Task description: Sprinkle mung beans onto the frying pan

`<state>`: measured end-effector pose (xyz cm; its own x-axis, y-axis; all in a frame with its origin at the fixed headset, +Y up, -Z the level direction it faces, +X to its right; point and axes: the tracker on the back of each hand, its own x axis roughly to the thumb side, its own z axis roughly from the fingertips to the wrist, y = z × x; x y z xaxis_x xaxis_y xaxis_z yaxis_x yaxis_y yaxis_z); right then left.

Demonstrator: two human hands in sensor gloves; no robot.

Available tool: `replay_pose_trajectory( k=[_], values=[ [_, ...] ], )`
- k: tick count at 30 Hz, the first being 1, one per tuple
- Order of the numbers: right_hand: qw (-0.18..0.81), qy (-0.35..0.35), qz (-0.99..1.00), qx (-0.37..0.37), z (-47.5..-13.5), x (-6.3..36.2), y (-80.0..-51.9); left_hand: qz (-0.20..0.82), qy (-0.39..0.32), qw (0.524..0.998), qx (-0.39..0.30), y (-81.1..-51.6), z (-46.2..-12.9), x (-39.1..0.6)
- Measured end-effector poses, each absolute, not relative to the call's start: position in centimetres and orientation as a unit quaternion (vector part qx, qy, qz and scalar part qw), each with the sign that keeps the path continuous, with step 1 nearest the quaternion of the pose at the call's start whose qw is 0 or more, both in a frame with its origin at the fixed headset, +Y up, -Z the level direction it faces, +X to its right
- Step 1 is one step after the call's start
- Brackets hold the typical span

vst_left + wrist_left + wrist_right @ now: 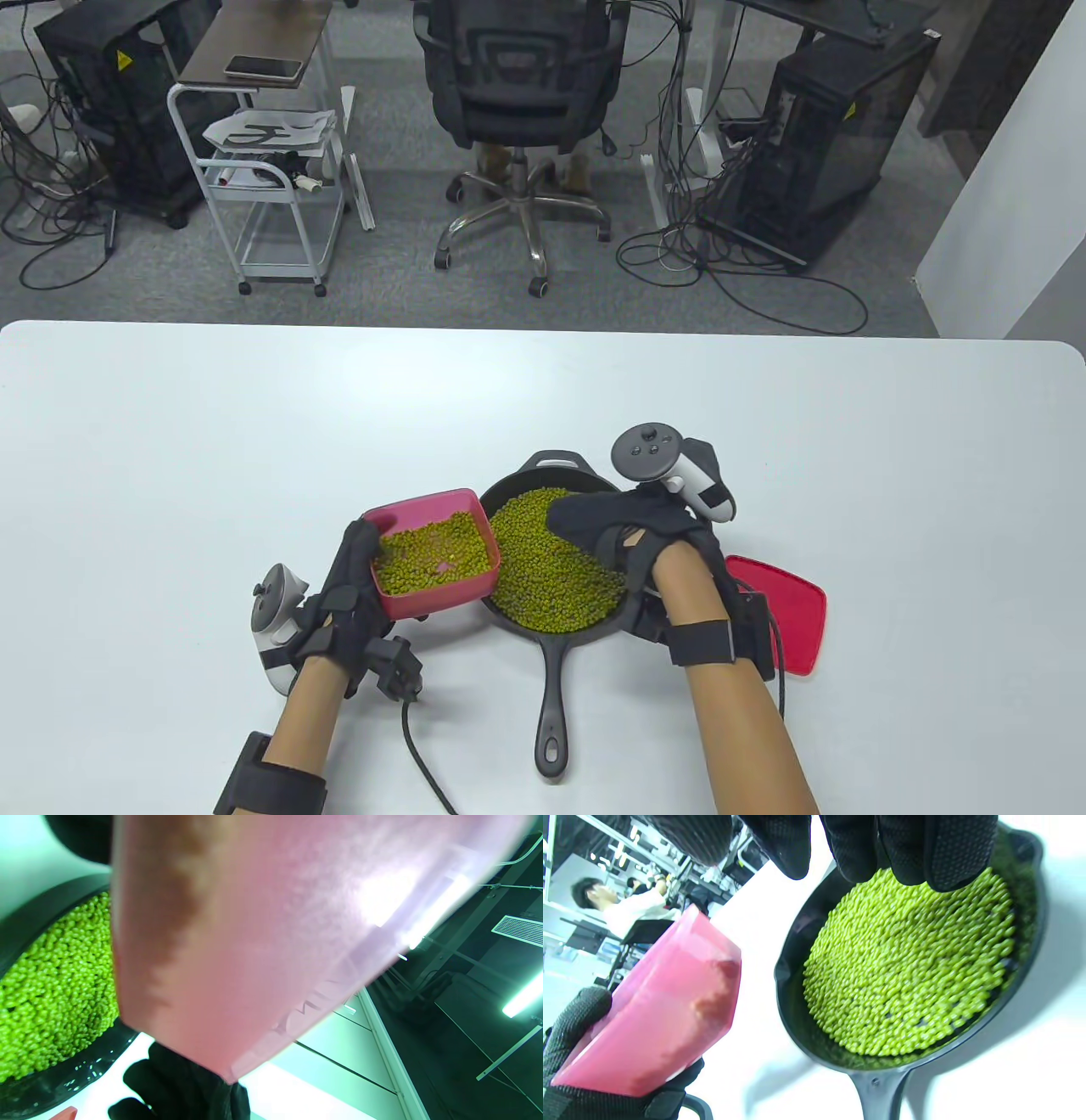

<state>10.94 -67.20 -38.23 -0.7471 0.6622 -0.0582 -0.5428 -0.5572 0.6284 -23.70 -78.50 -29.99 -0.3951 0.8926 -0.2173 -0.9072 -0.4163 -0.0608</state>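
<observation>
At nine o'clock of the frying pan (556, 632), the left hand (344, 594) grips a tilted pink tub (434, 552) of mung beans (551, 556) that could spill, while the right hand (619, 531), fingers loosely spread and holding nothing, hovers over the pan.

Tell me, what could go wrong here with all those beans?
The pink box, held lifted by the left hand beside the pan, is tilted; beans could spill onto the table. The beans already cover the pan's floor, so more may roll over its rim. The right hand above them might knock some out.
</observation>
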Motion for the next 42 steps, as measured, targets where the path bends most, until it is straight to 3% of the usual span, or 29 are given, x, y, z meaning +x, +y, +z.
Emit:
replay_pose_trajectory(
  k=[7,16,23,36,42],
  values=[
    [0.263,0.264,0.928,0.029,-37.7,17.6,-67.0,0.83,0.033,0.545,-0.112,-78.5,-30.0,-23.6],
    [0.166,0.297,0.94,-0.034,-35.5,25.5,-72.6,0.822,0.031,0.555,-0.123,-78.6,-30.2,-23.3],
    [0.111,0.348,0.931,-0.023,-33.9,26.6,-76.1,0.822,0.032,0.556,-0.122,-78.6,-30.2,-23.2],
    [-0.016,0.278,0.959,0.052,-32.0,24.5,-76.3,0.819,0.027,0.558,-0.127,-78.7,-30.1,-22.9],
    [-0.008,0.26,0.964,0.063,-31.8,24.4,-75.8,0.822,0.012,0.553,-0.139,-78.7,-29.9,-22.4]
  ],
)
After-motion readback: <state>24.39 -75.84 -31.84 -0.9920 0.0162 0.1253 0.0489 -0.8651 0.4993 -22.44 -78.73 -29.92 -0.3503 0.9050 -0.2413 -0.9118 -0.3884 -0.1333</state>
